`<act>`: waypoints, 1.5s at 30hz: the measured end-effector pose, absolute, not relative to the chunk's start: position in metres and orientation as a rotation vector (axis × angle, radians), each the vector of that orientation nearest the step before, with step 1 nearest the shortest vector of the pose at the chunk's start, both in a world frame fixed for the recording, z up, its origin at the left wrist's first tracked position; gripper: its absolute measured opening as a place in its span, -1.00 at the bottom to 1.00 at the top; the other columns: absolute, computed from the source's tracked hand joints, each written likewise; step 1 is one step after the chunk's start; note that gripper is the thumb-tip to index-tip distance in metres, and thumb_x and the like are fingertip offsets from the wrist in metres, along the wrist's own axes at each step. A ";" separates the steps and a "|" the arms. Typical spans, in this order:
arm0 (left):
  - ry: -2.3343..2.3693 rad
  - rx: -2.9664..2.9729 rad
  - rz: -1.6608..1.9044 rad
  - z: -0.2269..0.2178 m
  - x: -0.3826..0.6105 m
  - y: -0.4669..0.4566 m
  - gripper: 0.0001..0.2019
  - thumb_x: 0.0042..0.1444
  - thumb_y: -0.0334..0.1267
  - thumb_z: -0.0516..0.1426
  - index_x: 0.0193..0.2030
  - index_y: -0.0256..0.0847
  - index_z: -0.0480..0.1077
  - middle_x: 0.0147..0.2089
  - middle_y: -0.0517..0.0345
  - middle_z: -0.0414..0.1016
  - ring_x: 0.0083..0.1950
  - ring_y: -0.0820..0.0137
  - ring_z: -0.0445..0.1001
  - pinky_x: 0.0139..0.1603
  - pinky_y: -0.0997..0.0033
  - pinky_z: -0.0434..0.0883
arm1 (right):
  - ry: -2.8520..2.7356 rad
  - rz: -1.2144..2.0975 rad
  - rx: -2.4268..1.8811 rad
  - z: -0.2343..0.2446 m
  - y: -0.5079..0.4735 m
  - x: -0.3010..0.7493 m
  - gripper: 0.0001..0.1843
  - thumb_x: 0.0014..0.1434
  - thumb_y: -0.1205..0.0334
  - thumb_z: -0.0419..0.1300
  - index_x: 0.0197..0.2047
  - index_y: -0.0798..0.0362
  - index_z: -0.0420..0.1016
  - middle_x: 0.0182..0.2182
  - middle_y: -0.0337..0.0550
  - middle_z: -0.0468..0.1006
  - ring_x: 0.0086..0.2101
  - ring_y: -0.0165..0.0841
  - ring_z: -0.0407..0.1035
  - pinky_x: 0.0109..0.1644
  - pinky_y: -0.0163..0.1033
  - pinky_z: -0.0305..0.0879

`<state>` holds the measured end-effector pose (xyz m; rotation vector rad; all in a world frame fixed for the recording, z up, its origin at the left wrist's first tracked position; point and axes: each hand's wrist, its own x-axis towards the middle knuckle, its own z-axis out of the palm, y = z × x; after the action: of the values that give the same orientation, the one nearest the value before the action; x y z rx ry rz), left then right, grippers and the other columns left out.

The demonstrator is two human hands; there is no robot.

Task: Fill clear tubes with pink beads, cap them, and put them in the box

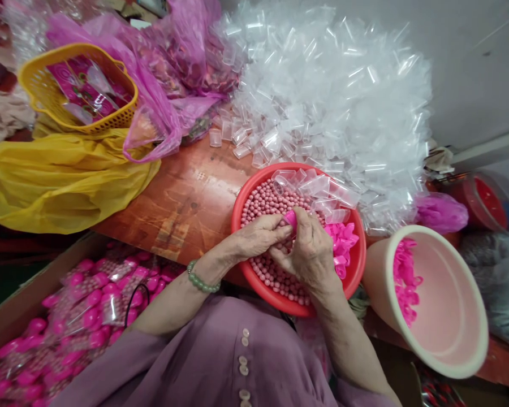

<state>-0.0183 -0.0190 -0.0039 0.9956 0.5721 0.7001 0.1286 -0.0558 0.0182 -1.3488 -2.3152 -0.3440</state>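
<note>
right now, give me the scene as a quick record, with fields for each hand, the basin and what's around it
left hand: fingers at a small pink piece
right hand: grip on the same piece
red basin: pink beads, clear plastic pieces, bright pink pieces
beyond basin: heap of clear plastic
right of basin: cream tub, pink pieces inside
far left: yellow basket

Workshop, heaped clear plastic tubes (331,96), bead-filled basin (353,274)
</note>
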 end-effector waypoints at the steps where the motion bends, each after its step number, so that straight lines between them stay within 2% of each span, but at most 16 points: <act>1: 0.571 0.999 0.687 -0.004 -0.018 -0.019 -0.62 0.05 0.06 0.24 -0.32 -0.26 0.32 -0.37 0.22 0.29 -0.33 0.46 0.26 -0.30 0.44 0.26 | -2.320 -0.357 -1.329 0.018 -0.055 0.130 -0.26 0.10 0.04 0.15 0.25 0.28 0.13 -0.18 0.21 0.51 -0.19 -0.02 0.46 -0.19 0.03 0.49; 7: 0.540 1.001 0.641 -0.004 -0.019 -0.019 -0.60 0.07 0.08 0.20 -0.32 -0.25 0.26 -0.40 0.26 0.21 -0.38 0.51 0.17 -0.38 0.48 0.18 | -2.327 -0.327 -1.283 0.016 -0.054 0.133 -0.27 0.13 0.07 0.17 0.27 0.29 0.15 -0.18 0.19 0.53 -0.17 -0.05 0.47 -0.14 0.01 0.49; 11: 0.543 1.015 0.645 0.002 -0.020 -0.019 -0.66 0.15 0.03 0.12 -0.27 -0.25 0.24 -0.42 0.29 0.18 -0.43 0.53 0.12 -0.43 0.48 0.12 | -2.244 0.012 -1.315 0.019 -0.056 0.135 -0.20 0.11 0.01 0.25 0.32 0.19 0.16 0.00 0.20 0.51 -0.01 -0.01 0.44 0.01 0.13 0.46; 13: 0.521 1.061 0.666 0.005 -0.021 -0.019 -0.70 0.18 0.00 0.10 -0.26 -0.25 0.24 -0.41 0.29 0.19 -0.42 0.53 0.14 -0.41 0.48 0.14 | -2.108 0.218 -1.345 0.020 -0.057 0.138 -0.30 0.15 0.02 0.27 0.29 0.09 0.25 0.07 0.12 0.51 0.05 -0.05 0.43 0.10 0.13 0.43; 16: 0.493 1.140 0.679 0.005 -0.021 -0.019 -0.73 0.19 -0.05 0.11 -0.31 -0.23 0.23 -0.40 0.28 0.19 -0.40 0.52 0.16 -0.38 0.47 0.15 | -1.799 0.425 -1.405 0.020 -0.057 0.140 -0.64 0.26 0.13 0.21 0.12 -0.03 0.49 -0.02 -0.08 0.62 -0.02 -0.20 0.50 0.10 0.01 0.45; 18: 0.520 1.187 0.660 0.004 -0.020 -0.019 -0.76 0.22 -0.10 0.09 -0.32 -0.22 0.21 -0.42 0.30 0.17 -0.41 0.52 0.14 -0.39 0.47 0.14 | -1.650 0.498 -1.431 0.020 -0.057 0.140 -0.75 0.25 0.17 0.24 -0.01 -0.05 0.59 -0.13 -0.16 0.67 -0.11 -0.27 0.55 0.05 -0.06 0.48; 23: 0.579 1.301 0.634 0.004 -0.021 -0.020 -0.83 0.25 -0.21 0.04 -0.33 -0.22 0.20 -0.41 0.30 0.14 -0.41 0.53 0.10 -0.38 0.46 0.15 | -1.478 0.616 -1.466 0.023 -0.058 0.138 -0.77 0.13 0.18 0.35 -0.12 -0.02 0.65 -0.22 -0.18 0.70 -0.21 -0.29 0.58 -0.01 -0.09 0.53; 28: 0.588 1.336 0.573 0.004 -0.022 -0.020 -0.83 0.27 -0.18 0.02 -0.23 -0.25 0.27 -0.41 0.28 0.21 -0.40 0.52 0.17 -0.39 0.47 0.21 | -1.342 0.768 -1.491 0.024 -0.062 0.139 -0.76 0.08 0.20 0.40 -0.13 -0.03 0.66 -0.22 -0.18 0.70 -0.22 -0.29 0.59 -0.03 -0.09 0.55; 34: 0.674 1.439 0.566 0.004 -0.021 -0.019 -0.83 0.26 -0.19 0.03 -0.29 -0.24 0.26 -0.38 0.25 0.27 -0.36 0.49 0.21 -0.34 0.44 0.21 | -1.425 0.617 -1.498 0.024 -0.063 0.136 -0.77 0.09 0.24 0.39 -0.14 -0.07 0.67 -0.23 -0.22 0.70 -0.23 -0.32 0.59 -0.02 -0.12 0.54; 40: 0.622 1.305 0.560 0.004 -0.021 -0.019 -0.81 0.28 -0.15 0.01 -0.31 -0.20 0.19 -0.42 0.28 0.24 -0.40 0.50 0.21 -0.37 0.44 0.20 | -1.406 0.659 -1.479 0.022 -0.060 0.132 -0.79 0.10 0.21 0.38 -0.14 -0.05 0.66 -0.26 -0.22 0.71 -0.27 -0.34 0.59 -0.10 -0.17 0.56; 45: 0.615 1.335 0.579 0.003 -0.022 -0.018 -0.84 0.27 -0.18 0.02 -0.25 -0.23 0.25 -0.36 0.24 0.26 -0.35 0.48 0.22 -0.33 0.43 0.24 | -1.618 0.490 -1.458 0.020 -0.061 0.140 -0.75 0.19 0.19 0.31 -0.04 -0.05 0.61 -0.19 -0.18 0.69 -0.20 -0.29 0.58 -0.05 -0.12 0.54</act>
<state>-0.0222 -0.0180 0.0031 1.3348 0.6152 0.5792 0.1405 -0.0605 0.0201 -1.4578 -1.6183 0.4898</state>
